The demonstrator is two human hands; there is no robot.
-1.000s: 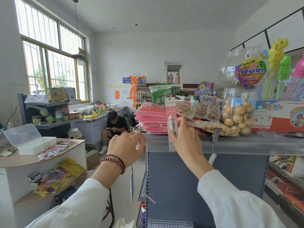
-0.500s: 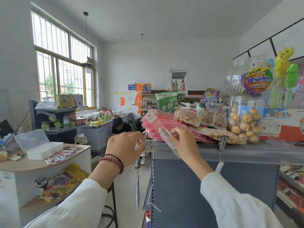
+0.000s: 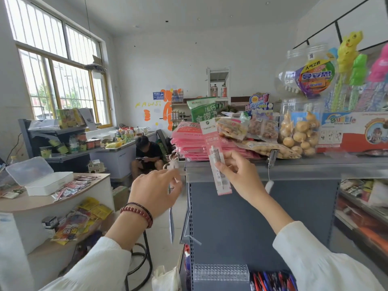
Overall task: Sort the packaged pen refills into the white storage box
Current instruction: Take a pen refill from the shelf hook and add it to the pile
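Note:
My right hand (image 3: pixel 241 175) pinches one pink-and-white pen refill packet (image 3: pixel 212 141) and holds it upright in front of the grey shelf's edge (image 3: pixel 304 166). Behind it a stack of pink packets (image 3: pixel 189 143) lies on the shelf top. My left hand (image 3: pixel 155 190) is at the shelf's left corner, fingers curled on a thin hanging strip (image 3: pixel 171 221) with a small white piece (image 3: pixel 173 164) above it. The white storage box (image 3: pixel 50 183), its clear lid (image 3: pixel 29 171) open, sits on the round counter at the left. Several loose refill packets (image 3: pixel 71 186) lie beside it.
Snack bags (image 3: pixel 270 149) and clear jars (image 3: pixel 300 131) crowd the shelf top on the right. A seated person (image 3: pixel 147 154) is on the floor behind. A black stool (image 3: pixel 138 257) stands below my left arm. Pens (image 3: pixel 270 280) fill a lower tray.
My right hand has lifted the refill packet off the pink stack, turned it upright and brought it down in front of the shelf edge. The left hand has stayed at the shelf corner.

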